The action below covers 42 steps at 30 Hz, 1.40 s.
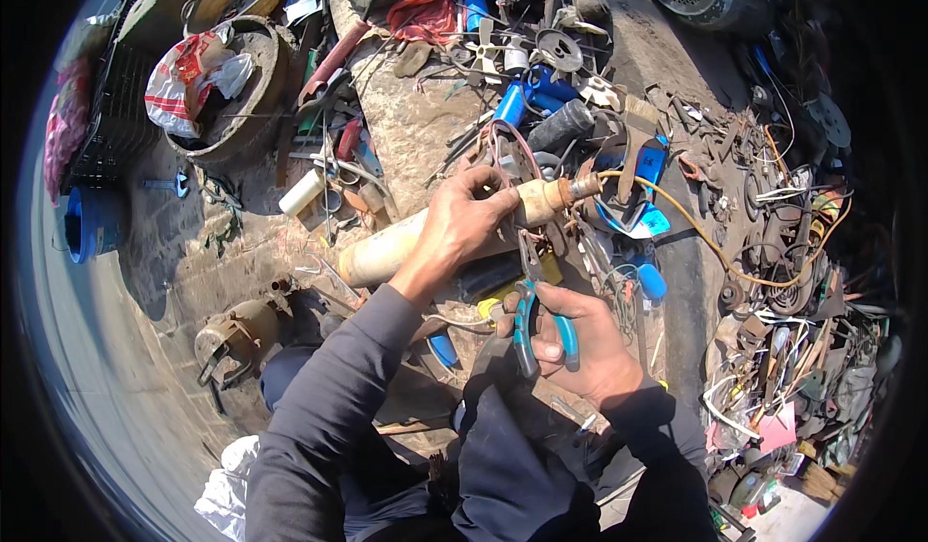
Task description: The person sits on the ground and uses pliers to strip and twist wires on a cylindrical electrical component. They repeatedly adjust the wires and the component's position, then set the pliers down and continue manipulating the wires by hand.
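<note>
My left hand [466, 215] is closed, thumb and fingers pinched at the lower end of a looped pinkish wire [520, 142]. Beneath this hand lies a long, worn cream cylinder [377, 254] with a metal shaft end pointing right; part of it is hidden by my wrist. Wrapped round teal-and-black handled pliers [528, 322] is my right hand [585, 344]. Their jaws point up beside the cylinder, just below the left fingertips. Whether the jaws grip anything I cannot tell.
A brush [638, 121] and blue cylinders [510, 107] lie beyond the hands. Scrap metal and wires pile up on the right, with a yellow cord [710, 242] across. At left are a round basin [261, 97], a blue bucket [95, 223] and a rusty motor-like part [237, 339].
</note>
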Motion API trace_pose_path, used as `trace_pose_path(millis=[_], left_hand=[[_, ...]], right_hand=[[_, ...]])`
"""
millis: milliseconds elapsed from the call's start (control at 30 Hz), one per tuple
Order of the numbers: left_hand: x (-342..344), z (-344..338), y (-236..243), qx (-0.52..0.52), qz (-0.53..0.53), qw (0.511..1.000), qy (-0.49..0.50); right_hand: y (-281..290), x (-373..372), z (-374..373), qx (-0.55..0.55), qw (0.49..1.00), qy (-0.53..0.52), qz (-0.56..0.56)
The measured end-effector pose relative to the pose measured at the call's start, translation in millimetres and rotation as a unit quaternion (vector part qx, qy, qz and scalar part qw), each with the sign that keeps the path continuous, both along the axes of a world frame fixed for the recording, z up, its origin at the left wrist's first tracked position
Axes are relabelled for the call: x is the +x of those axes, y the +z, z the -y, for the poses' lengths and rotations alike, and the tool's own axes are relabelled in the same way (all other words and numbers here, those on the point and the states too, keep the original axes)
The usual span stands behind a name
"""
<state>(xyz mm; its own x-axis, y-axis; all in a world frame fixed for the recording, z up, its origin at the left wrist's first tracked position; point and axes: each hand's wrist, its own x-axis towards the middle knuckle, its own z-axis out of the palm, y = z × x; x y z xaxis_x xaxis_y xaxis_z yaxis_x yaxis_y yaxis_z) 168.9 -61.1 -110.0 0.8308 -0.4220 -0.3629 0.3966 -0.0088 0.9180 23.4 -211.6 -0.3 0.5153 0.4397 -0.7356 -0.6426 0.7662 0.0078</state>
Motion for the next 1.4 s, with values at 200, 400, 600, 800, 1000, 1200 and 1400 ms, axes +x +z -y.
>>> trace_pose_path(millis=[200,400,600,800,1000,1200,1400], left_hand=[[-1.1,-0.8,-0.7,0.014,0.0,1.0,0.005],[-1.3,0.4,0.2,0.008,0.01,1.0,0.008],[-1.3,-0.5,3.1,0.001,-0.013,1.0,0.008],[-1.2,-1.0,3.8,-0.01,-0.022,1.0,0.007],[-1.3,-1.3,2.0,-0.009,-0.005,1.0,0.008],[-1.8,-0.9,5.5,-0.006,-0.014,1.0,0.012],[-1.8,-1.4,6.5,-0.002,-0.015,1.0,0.009]], right_hand=[[7.6,2.5,-39.3,-0.013,0.994,-0.109,-0.021],[14.0,0.9,-39.9,-0.038,0.993,-0.113,-0.028],[9.9,3.7,-43.8,-0.025,0.997,-0.063,0.039],[6.8,2.4,-47.1,-0.062,0.995,-0.073,0.026],[10.4,2.7,-47.3,-0.081,0.994,-0.055,0.048],[9.7,5.4,-44.8,-0.081,0.995,-0.058,0.02],[2.5,4.4,-42.8,-0.075,0.996,-0.043,0.037]])
